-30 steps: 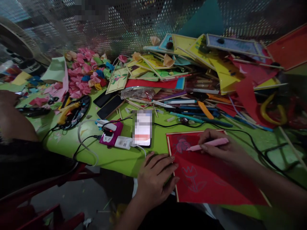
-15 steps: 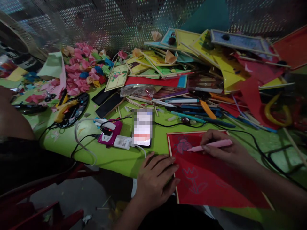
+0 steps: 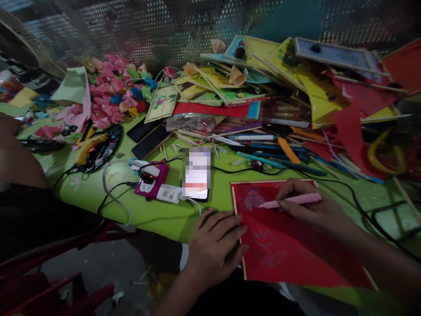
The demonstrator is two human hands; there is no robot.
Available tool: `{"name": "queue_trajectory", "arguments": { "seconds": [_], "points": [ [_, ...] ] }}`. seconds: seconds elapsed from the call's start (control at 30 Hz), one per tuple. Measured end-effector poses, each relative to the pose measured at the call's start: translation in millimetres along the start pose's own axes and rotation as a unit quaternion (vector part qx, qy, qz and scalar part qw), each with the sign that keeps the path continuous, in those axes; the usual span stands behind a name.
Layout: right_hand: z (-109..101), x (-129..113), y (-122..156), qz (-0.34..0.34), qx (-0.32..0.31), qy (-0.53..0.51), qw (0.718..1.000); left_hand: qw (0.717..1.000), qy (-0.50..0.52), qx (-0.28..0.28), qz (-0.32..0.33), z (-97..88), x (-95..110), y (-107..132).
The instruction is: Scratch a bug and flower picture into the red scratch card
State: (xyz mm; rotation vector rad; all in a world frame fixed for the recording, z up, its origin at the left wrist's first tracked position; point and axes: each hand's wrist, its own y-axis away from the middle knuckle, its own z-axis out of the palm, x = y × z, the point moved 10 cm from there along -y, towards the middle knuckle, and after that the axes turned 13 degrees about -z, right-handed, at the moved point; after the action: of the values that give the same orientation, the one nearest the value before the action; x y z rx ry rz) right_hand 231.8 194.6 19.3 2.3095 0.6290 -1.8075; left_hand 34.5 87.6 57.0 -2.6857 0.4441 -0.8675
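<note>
A red paper sheet (image 3: 296, 254) edged with thin wooden sticks lies at the near edge of the green table (image 3: 98, 197). It bears a faint ladybird drawing near its top left and a tulip outline lower down. My right hand (image 3: 309, 206) grips a pink pen (image 3: 289, 201), its tip at the ladybird. My left hand (image 3: 213, 250) lies flat, fingers spread, on the sheet's left edge and the table rim.
A phone (image 3: 196, 174), a magenta power bank (image 3: 151, 184) and cables lie left of the sheet. Pens and sticks (image 3: 263, 149) are strewn behind it, then a heap of framed coloured papers (image 3: 279, 74). Pink paper flowers (image 3: 112, 96) are piled far left. Another person's arm (image 3: 16, 153) is at the left.
The view has drifted slightly. My right hand and the pen have barely shifted over the ladybird. My left hand stays pressed on the sheet's edge.
</note>
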Motion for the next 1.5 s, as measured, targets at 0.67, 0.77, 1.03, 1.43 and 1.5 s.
{"name": "queue_trajectory", "arguments": {
  "seconds": [0.67,0.77,1.03,1.43,1.5],
  "points": [
    [3.3,0.6,1.2,0.002,-0.021,0.04,0.999,1.0,0.003,-0.001,-0.003,1.6,-1.5,2.9],
    [2.7,-0.6,-0.6,0.012,-0.014,0.041,0.999,1.0,0.0,-0.005,-0.004,2.7,-1.9,3.2],
    [3.6,-2.0,-0.7,0.014,-0.013,0.036,0.999,1.0,0.005,0.001,-0.004,1.2,-1.2,2.9],
    [5.2,1.6,0.4,0.004,-0.029,0.018,0.999,1.0,0.002,-0.002,-0.003,0.4,-0.4,1.5],
    [5.2,0.3,0.4,0.007,-0.029,0.02,0.999,1.0,0.001,-0.001,-0.002,0.4,-0.5,1.6]
  ]
}}
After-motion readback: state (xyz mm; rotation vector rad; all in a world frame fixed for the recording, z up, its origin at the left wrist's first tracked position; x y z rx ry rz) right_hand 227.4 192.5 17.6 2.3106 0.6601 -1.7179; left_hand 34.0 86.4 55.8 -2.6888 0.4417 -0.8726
